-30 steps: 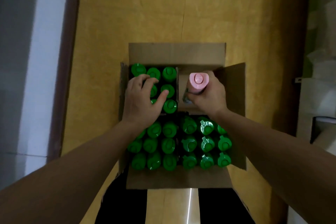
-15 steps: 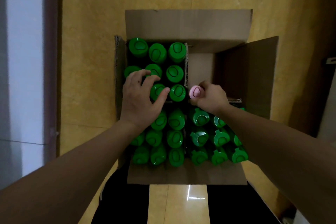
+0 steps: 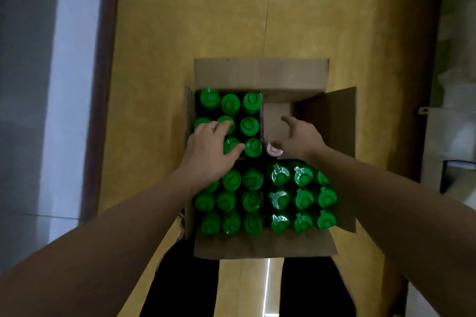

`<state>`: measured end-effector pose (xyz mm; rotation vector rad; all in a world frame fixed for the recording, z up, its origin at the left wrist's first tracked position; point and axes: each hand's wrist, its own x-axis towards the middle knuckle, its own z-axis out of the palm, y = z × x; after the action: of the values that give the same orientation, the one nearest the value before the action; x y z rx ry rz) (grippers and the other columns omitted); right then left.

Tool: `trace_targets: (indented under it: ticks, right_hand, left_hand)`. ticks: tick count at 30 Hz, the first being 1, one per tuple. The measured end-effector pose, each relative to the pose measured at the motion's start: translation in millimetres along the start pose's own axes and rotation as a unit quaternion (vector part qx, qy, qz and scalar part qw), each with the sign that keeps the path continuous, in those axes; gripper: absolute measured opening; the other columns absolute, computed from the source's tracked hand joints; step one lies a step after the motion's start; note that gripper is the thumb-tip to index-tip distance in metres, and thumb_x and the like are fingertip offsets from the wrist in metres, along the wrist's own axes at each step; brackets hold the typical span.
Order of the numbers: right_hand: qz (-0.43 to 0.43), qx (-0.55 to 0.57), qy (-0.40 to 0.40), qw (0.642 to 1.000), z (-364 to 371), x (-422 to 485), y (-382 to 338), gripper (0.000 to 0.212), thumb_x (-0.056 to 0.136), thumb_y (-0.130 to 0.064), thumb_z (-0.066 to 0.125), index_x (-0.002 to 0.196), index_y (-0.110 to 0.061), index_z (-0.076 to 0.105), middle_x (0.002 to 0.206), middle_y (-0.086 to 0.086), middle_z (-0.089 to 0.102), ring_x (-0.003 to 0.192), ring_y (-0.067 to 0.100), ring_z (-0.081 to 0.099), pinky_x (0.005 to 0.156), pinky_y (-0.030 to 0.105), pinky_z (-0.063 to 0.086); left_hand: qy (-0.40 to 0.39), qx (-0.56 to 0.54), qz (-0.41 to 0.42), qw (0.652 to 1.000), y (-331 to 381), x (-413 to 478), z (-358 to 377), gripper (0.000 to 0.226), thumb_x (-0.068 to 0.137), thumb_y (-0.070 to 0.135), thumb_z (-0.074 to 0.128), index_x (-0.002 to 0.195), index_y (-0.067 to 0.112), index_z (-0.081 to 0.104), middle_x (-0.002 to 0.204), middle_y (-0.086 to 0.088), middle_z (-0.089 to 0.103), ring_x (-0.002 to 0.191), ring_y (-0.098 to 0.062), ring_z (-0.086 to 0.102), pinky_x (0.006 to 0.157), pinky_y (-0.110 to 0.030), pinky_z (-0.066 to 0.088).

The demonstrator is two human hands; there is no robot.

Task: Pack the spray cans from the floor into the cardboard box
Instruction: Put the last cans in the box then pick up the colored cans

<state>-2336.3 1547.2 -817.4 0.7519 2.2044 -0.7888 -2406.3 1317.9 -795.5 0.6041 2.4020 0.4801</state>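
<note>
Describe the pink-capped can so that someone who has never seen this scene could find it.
Find the open cardboard box on the floor. Its far right compartment shows one can, at the near left corner beside the right hand. It alone is pink-capped; the other cans are green-capped.

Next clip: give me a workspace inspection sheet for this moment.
Surface: yellow-brown floor, glossy, with light reflections.
Job's things: cardboard box open, flaps out; three compartments full of green-capped cans; far-right compartment holds one pink-capped can in its near-left corner.
Clutter: nothing seen.
Grippers: left hand lies open on green caps in the far-left compartment; right hand open above the far-right compartment, beside the pink cap, holding nothing.
Cables: nothing seen.
Surroundings: pale wall on the left; blurred pale objects on the right.
</note>
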Motion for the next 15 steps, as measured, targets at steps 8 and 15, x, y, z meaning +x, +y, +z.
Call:
trace_targets:
  ticks: [8,15]
  right_hand:
    - [-0.082,0.031,0.090,0.992,-122,-167,-132,0.076,0.088,-0.048,0.071,0.152,-0.020,0.040,0.141,0.011,0.059,0.126,0.031,0.056,0.101,0.042,0.051]
    - [-0.213,-0.069,0.182,0.957,-232,-317,-193,0.084,0.085,-0.055,0.068,0.154,-0.021,0.036,0.147,0.013,0.049,0.134,0.033,0.046,0.104,0.041,0.047]
  left_hand:
    - [0.031,0.074,0.018,0.997,90,-62,-190,0.071,0.097,0.055,0.051,0.156,0.020,0.035,0.154,-0.010,0.040,0.142,-0.032,0.032,0.116,-0.045,0.032]
    - [0.188,0.082,0.046,0.978,193,-175,-328,0.073,0.093,0.053,0.057,0.154,0.019,0.039,0.154,-0.013,0.042,0.143,-0.031,0.033,0.116,-0.044,0.032]
